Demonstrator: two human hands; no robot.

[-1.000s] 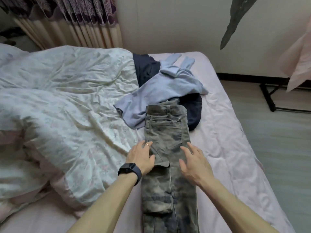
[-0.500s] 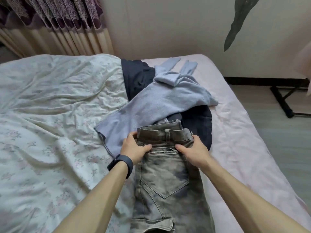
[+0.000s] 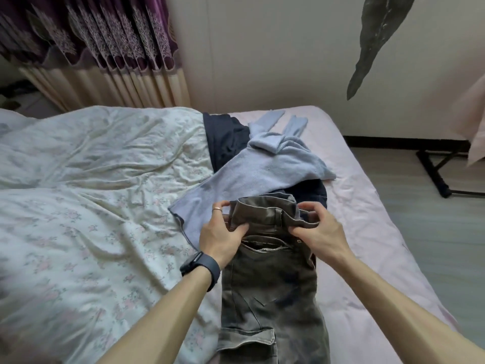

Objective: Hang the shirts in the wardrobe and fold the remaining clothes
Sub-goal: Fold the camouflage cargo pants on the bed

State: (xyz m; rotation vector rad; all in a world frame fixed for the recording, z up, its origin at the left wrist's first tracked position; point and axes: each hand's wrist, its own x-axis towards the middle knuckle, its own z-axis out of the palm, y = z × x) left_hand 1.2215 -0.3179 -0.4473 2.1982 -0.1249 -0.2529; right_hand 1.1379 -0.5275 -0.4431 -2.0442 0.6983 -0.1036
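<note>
Camouflage cargo trousers [image 3: 270,290] lie lengthwise on the pink bed [image 3: 367,232], legs toward me. My left hand [image 3: 220,235] grips the left end of the waistband, and my right hand [image 3: 317,229] grips the right end. The waistband is lifted off the bed and curls up between my hands. Just beyond it lies a light blue sweater [image 3: 252,174], spread over a dark navy garment [image 3: 225,137].
A crumpled white floral quilt [image 3: 91,200] covers the left half of the bed. Purple and cream curtains [image 3: 105,61] hang at the back left. A black metal stand [image 3: 441,174] is on the grey floor to the right, under pink fabric [image 3: 472,119].
My hands moved from the trousers' thigh area up to the waistband and took hold of it. The waistband has since risen off the bed.
</note>
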